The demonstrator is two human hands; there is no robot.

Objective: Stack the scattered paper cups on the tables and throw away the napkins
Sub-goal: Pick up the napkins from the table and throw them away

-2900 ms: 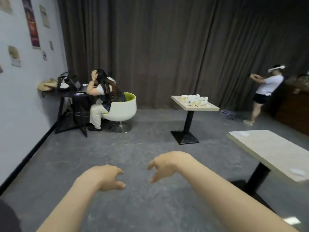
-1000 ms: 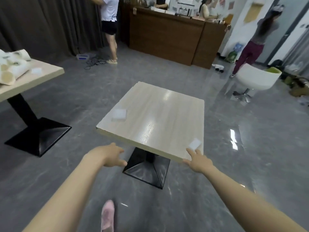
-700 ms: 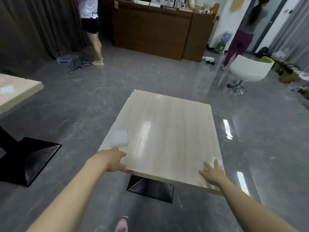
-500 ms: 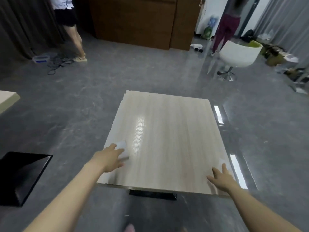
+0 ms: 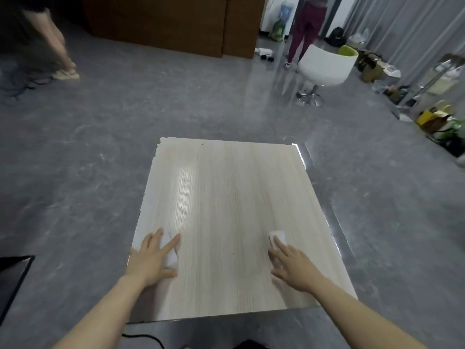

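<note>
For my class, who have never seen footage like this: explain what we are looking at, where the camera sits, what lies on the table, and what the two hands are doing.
There is no machine here. A person wears a wide-angle camera on the head, looking forward and down, so you see their own bare arms from above.

In front of them stands a square wooden table. Two white napkins lie on it near the person. The left hand rests with straight fingers on the left napkin. The right hand lies flat with its fingers on the right napkin. Neither napkin is lifted yet.

No paper cups show in this view. Behind are a white chair, a brown counter and other people's legs.
</note>
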